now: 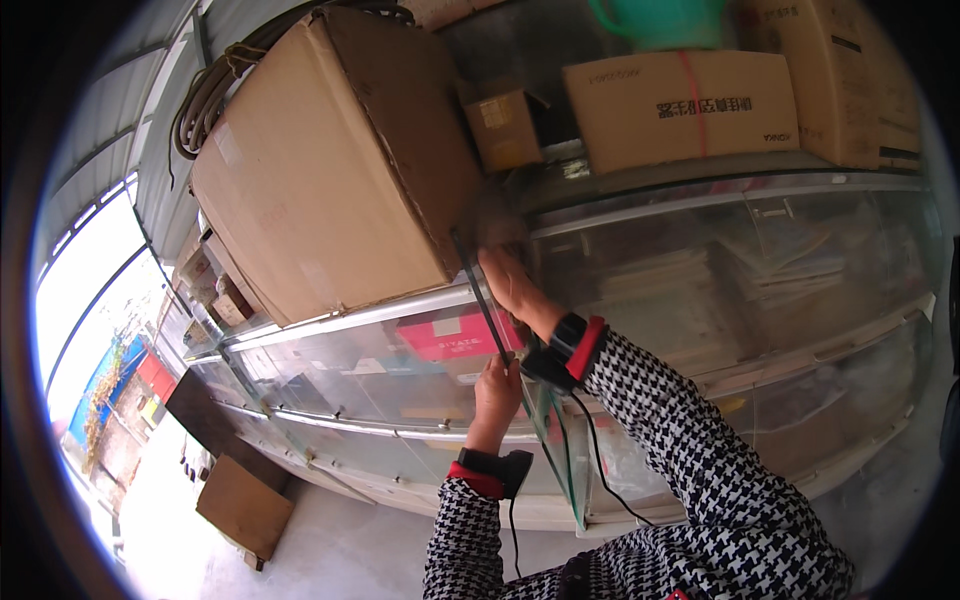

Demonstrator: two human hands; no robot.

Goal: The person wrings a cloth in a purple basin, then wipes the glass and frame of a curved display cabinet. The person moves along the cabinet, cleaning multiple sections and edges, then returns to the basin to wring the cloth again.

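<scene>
My left hand (495, 395) is closed on the dark edge of a glass pane (557, 455), which juts out toward me from the front of a glass display cabinet (640, 380). The pane's greenish edge runs down to near the floor. Farther up, my right hand (510, 285) reaches past the pane to the cabinet's top, beside a big cardboard box (300, 180). Its fingers are smeared and partly lost in shadow, so whatever they touch is hidden. Both wrists wear black and red bands with cables.
Behind the glass lie a pink box (450, 335) and stacked papers (660, 285). On top stand a small carton (503, 128), a long carton with a red strap (690, 112), a green container (660, 20) and a coiled hose (200, 105). An opened carton (243, 508) sits on the floor at left.
</scene>
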